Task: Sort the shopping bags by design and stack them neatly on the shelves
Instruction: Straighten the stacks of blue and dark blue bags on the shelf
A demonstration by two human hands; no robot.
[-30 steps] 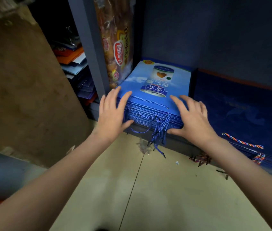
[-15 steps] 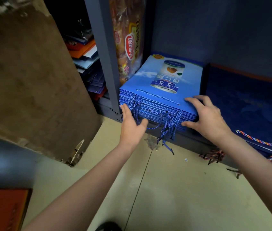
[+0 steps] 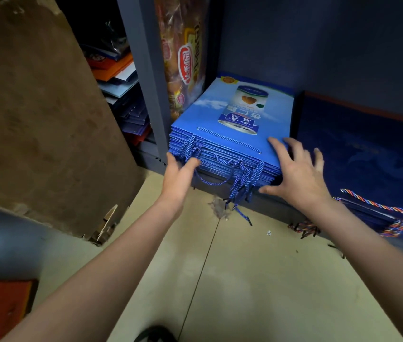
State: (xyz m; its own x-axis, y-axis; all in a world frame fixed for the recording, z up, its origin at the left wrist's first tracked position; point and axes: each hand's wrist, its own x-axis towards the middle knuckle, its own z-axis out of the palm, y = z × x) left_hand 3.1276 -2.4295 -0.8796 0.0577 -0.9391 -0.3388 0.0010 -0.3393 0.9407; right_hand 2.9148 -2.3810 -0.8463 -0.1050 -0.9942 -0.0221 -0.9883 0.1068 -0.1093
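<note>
A stack of light blue shopping bags point(image 3: 232, 119) printed with a can lies flat on the bottom shelf, blue rope handles hanging over its front edge. My left hand point(image 3: 179, 175) presses with straight fingers against the stack's front left corner. At the stack's front right corner, my right hand point(image 3: 296, 171) rests with fingers spread, its thumb under the edge. Right of this stack lies a pile of dark navy bags point(image 3: 368, 154) with multicoloured rope handles point(image 3: 372, 202).
A grey shelf post point(image 3: 146, 82) stands left of the stack, with an orange printed package point(image 3: 183, 58) upright behind it. Mixed bags point(image 3: 124, 95) are piled in the left bay. A brown board point(image 3: 35, 114) leans at the left. The floor point(image 3: 257, 280) is beige tile with dust.
My left hand slid off the top of the stack down to its front left corner. The right hand shifted slightly along the right front corner. The view moved closer and to the left.
</note>
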